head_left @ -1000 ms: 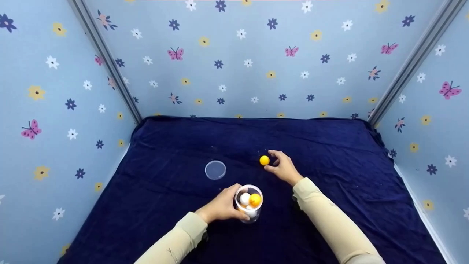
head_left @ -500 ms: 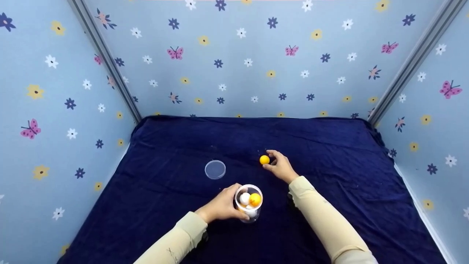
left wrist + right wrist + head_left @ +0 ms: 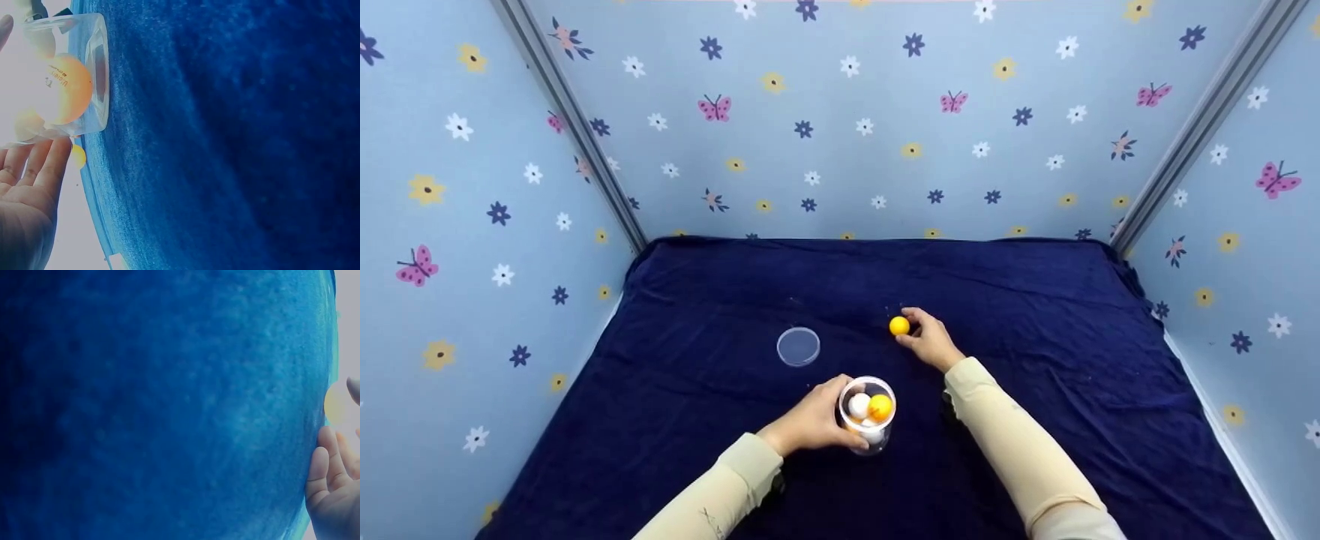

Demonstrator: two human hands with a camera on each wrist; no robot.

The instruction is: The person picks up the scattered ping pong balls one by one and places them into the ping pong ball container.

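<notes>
My left hand (image 3: 815, 421) grips a clear plastic jar (image 3: 877, 448) with its thumb and fingers around the side. Inside are several table tennis balls, with a white ball (image 3: 860, 406) and an orange ball (image 3: 880, 408) on top. In the left wrist view, an orange ball (image 3: 76, 90) with printed lettering shows through the wall of the jar (image 3: 100, 34). Ahead, a single orange table tennis ball (image 3: 898, 325) rests on the cloth. Around it, my right hand (image 3: 931, 342) has its thumb tip at the near edge and its forefinger arched just beyond the far side.
A round clear lid (image 3: 799, 347) lies on the dark blue cloth (image 3: 720, 300), left of the loose ball and beyond the jar. Flowered blue walls (image 3: 840, 112) enclose the table at the back and both sides.
My right hand has edged left and its fingers have come closer around the loose orange ball. The left hand and the jar have stayed in place; the whole head view has shifted slightly.
</notes>
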